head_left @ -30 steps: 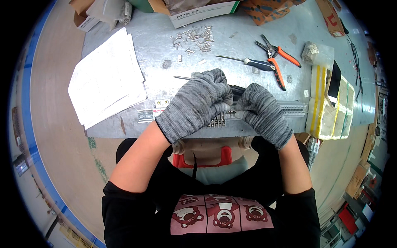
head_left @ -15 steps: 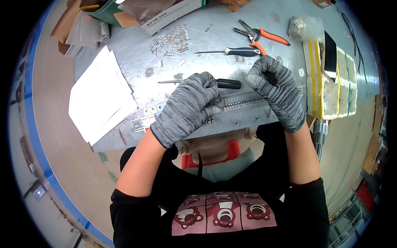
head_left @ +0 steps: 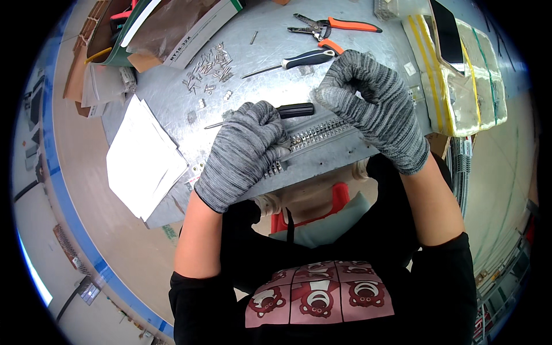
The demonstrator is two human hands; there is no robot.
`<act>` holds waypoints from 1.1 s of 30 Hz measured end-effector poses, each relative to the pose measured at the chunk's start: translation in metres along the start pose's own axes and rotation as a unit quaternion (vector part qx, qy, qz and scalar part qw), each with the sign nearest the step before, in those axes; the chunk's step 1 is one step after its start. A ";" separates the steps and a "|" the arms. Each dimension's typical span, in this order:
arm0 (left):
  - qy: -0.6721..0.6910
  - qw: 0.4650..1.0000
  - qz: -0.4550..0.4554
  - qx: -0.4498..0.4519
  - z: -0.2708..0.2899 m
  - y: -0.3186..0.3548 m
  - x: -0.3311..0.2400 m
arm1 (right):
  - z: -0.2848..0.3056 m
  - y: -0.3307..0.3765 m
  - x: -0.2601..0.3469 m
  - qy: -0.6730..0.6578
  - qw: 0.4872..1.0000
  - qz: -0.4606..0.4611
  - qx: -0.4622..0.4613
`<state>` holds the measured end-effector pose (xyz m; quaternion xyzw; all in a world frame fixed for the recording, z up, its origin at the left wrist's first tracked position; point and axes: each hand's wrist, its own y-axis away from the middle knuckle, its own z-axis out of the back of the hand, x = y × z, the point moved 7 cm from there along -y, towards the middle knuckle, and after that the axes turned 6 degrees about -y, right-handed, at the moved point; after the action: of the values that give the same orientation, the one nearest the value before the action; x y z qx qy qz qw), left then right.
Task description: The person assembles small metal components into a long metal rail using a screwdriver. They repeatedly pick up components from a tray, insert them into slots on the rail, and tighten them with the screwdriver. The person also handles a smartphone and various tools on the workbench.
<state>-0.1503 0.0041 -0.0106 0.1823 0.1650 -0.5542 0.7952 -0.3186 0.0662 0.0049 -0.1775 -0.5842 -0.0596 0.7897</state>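
Observation:
My left hand [head_left: 244, 152], in a grey striped knit glove, is closed at the near end of a long strip of small metal-screw terminals [head_left: 322, 132]. Its fingertips are bent together, and what they grip, if anything, is hidden. My right hand [head_left: 371, 106], gloved alike, hovers above the strip's right end with thumb and forefinger pinched into a ring. Nothing I can name shows in that pinch. Just beyond the left hand lies a black-handled screwdriver [head_left: 296, 110], its shaft partly covered by the glove.
Farther back lie a second screwdriver [head_left: 307, 58], orange-handled wire strippers [head_left: 353, 25] and a scatter of small metal parts [head_left: 213, 66]. White papers [head_left: 144, 161] rest at left. Boxes [head_left: 198, 37] stand at the back left. A taped foam block [head_left: 483, 86] carrying a dark phone [head_left: 447, 34] sits at right.
The whole view has swung, so the tools and boxes sit differently in the picture. Both hands remain closed, and the right hand has moved slightly up and left in the picture.

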 end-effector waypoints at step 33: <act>-0.006 1.000 0.023 0.016 -0.004 -0.003 -0.009 | -0.011 -0.006 0.002 -0.104 0.992 -0.065 0.009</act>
<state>-0.1562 0.0131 -0.0103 0.1950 0.1468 -0.5392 0.8061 -0.3100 0.0571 0.0052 -0.1375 -0.6742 -0.0870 0.7203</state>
